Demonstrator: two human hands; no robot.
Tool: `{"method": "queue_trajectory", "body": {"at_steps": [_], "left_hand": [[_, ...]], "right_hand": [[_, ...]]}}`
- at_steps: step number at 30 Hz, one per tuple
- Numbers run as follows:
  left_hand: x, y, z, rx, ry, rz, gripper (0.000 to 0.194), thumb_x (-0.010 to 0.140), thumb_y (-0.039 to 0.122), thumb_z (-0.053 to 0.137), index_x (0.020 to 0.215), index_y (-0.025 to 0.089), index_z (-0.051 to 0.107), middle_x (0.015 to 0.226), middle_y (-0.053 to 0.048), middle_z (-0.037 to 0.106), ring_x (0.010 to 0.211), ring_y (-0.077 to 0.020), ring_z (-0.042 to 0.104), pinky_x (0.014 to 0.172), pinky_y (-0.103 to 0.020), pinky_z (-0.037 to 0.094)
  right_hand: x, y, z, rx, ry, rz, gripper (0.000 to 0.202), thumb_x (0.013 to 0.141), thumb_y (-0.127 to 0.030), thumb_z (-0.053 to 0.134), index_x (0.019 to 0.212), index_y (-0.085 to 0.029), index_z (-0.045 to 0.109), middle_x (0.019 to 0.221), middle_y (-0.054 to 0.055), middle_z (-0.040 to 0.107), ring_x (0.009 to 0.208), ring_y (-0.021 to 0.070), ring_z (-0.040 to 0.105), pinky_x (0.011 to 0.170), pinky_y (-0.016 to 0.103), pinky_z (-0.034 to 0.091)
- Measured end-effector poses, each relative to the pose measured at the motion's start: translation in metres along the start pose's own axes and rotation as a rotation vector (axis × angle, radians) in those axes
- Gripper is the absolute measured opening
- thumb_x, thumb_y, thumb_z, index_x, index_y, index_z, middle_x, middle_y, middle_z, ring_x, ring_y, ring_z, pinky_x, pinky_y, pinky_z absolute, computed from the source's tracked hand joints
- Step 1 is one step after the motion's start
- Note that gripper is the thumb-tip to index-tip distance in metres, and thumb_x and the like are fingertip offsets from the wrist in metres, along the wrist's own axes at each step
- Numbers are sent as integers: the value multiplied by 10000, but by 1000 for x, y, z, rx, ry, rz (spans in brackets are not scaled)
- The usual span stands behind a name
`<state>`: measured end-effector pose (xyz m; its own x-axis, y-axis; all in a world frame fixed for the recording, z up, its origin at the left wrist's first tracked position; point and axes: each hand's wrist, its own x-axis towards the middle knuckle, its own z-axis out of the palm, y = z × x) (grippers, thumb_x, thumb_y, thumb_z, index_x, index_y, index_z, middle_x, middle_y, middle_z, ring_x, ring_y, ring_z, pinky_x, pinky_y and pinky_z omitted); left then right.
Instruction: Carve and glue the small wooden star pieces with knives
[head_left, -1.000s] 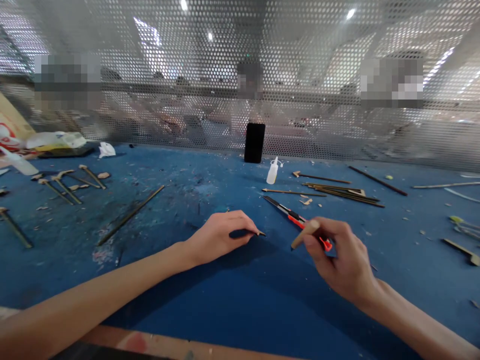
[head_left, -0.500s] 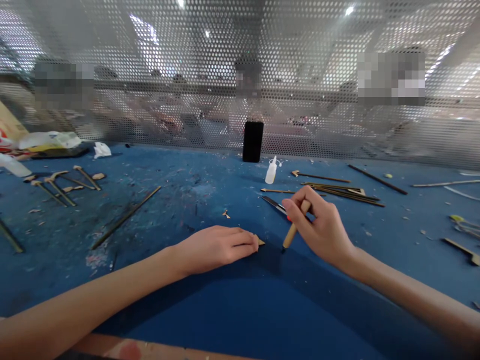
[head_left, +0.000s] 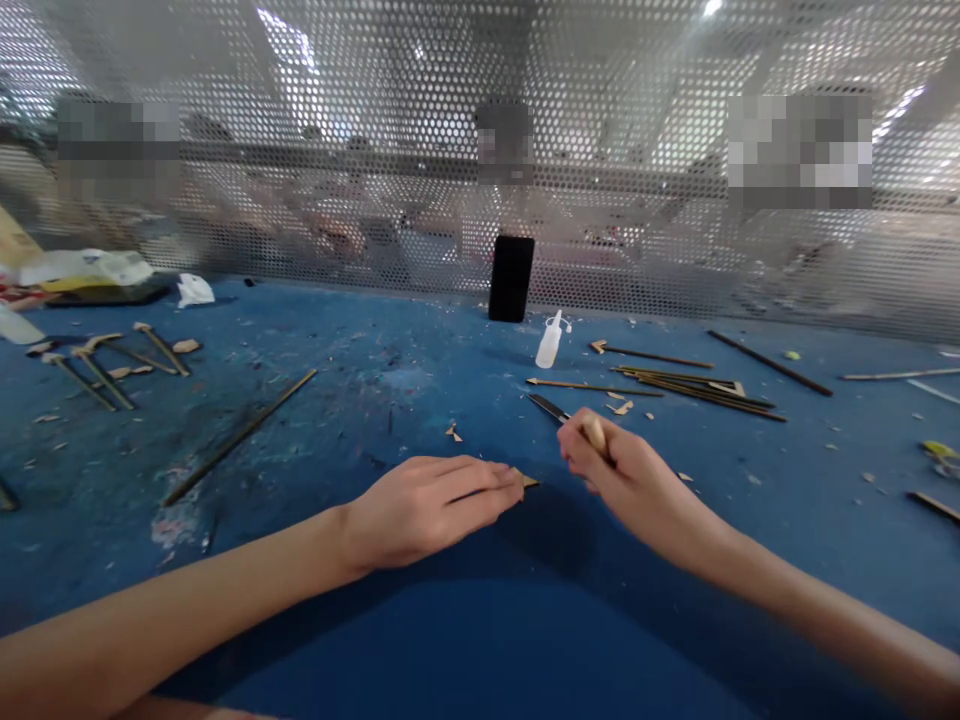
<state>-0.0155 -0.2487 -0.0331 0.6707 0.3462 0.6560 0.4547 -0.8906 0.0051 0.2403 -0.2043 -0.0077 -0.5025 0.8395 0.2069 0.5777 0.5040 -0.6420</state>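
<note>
One small wooden piece (head_left: 529, 481) at near-centre of the blue table (head_left: 420, 640), tip poking out right from under the left hand (head_left: 433, 505), fingers together, closed over it. Right hand (head_left: 626, 462) curled tight round a wooden-handled tool (head_left: 596, 436), working end hidden. Knife blade (head_left: 546, 404) just beyond it; squeeze bottle (head_left: 549, 345) farther off.

A black slab (head_left: 511, 279) and crumpled white paper (head_left: 195, 290) sit near a perforated screen (head_left: 420, 110).

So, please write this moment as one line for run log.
left hand: touching small pointed piece; right hand: gripping wooden handle; knife: partly hidden
</note>
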Motion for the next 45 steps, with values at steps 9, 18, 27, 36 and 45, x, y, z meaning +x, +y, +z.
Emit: {"method": "queue_trajectory", "body": {"at_steps": [9, 18, 27, 36, 45], "left_hand": [[10, 6, -4, 11, 140, -38, 156, 937, 61, 665, 1085, 108, 683, 982, -64, 798, 1009, -169, 767, 998, -236, 610], [9, 7, -5, 30, 70, 0, 160, 984, 90, 614, 1128, 121, 677, 1038, -68, 796, 1048, -175, 759, 1017, -268, 611], [10, 14, -3, 65, 85, 6, 149, 974, 89, 636, 1108, 120, 692, 982, -46, 802, 994, -163, 772, 976, -246, 624], [6, 16, 0, 67, 58, -1, 188, 955, 69, 649, 1138, 61, 695, 1012, -73, 797, 998, -188, 770, 948, -265, 639], [15, 13, 10, -414, 58, -571, 157, 904, 131, 722, 1040, 180, 783, 918, -3, 789, 783, -111, 744, 781, -188, 610]], "right_hand": [[-23, -3, 13, 26, 122, -147, 157, 968, -268, 655, 1092, -270, 752, 919, -2, 788, 723, 151, 707, 608, 247, 542], [-26, -2, 19, 150, 93, -193, 155, 989, -206, 635, 1075, -245, 757, 878, -6, 755, 734, 130, 667, 669, 244, 522], [-32, -3, 17, 101, 85, -308, 129, 976, -131, 618, 1011, -187, 729, 738, -24, 670, 600, 93, 557, 577, 223, 446], [-33, 1, 18, 115, 18, -353, 150, 996, -126, 567, 1074, -168, 687, 746, -15, 629, 606, 90, 538, 586, 221, 435], [-30, 4, 19, 86, 112, -77, 287, 1031, -308, 529, 792, -205, 651, 656, -17, 604, 542, 109, 467, 528, 259, 371]]}}
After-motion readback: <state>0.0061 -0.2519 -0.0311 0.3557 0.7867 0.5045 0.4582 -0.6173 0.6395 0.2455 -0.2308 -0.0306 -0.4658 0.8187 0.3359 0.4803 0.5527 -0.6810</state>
